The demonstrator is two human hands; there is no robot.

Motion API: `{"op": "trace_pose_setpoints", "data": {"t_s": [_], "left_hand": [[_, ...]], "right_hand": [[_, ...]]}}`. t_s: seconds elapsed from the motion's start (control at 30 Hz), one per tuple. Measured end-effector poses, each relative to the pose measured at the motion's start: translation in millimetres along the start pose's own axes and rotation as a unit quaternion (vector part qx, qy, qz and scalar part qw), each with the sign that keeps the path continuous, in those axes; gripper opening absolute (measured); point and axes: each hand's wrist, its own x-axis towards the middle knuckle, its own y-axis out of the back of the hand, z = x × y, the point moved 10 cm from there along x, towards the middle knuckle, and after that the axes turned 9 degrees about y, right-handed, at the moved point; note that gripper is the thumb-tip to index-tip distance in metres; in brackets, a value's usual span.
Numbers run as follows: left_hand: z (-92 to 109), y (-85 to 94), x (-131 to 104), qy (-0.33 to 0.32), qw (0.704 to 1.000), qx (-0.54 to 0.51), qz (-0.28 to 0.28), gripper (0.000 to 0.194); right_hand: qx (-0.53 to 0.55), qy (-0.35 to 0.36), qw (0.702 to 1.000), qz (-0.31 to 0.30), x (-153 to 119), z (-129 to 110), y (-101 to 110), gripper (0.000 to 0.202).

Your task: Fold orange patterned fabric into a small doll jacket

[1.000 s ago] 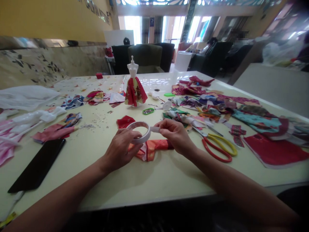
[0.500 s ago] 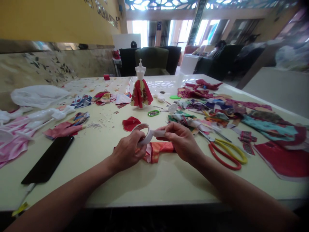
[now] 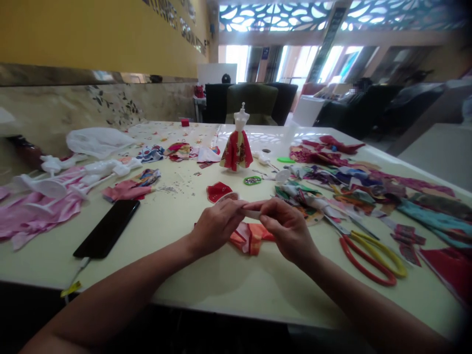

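My left hand is wrapped round a white tape roll, which it mostly hides. Between the thumb and fingers of my right hand is the strip of white tape, stretched short between the two hands. Beneath them an orange and pink cloth piece lies on the table. A red cloth piece lies just beyond the roll. Farther back stands a small white mannequin in a red and cream skirt.
Scissors with red and yellow handles lie right of my right hand. A black phone with a cable lies left. Fabric scraps cover the right side; pink cloth and white mannequin parts lie left. A green pin case sits mid-table.
My hands have come closer together, and my left hand now covers more of the tape roll. The view has shifted, so the table's contents appear farther right and slightly lower.
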Motion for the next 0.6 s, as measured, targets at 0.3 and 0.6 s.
{"op": "trace_pose_setpoints", "data": {"t_s": [0.3,0.6], "left_hand": [[-46,24.0,17,0.128,0.981,-0.136,-0.054,0.027],[-130,158.2,-10,0.208,0.892,-0.228,0.329,0.012]], "right_hand": [[0.084,-0.041,0.995,0.042,41,12,-12,0.004],[-0.367,-0.199,0.902,-0.110,96,109,-3,0.021]]}}
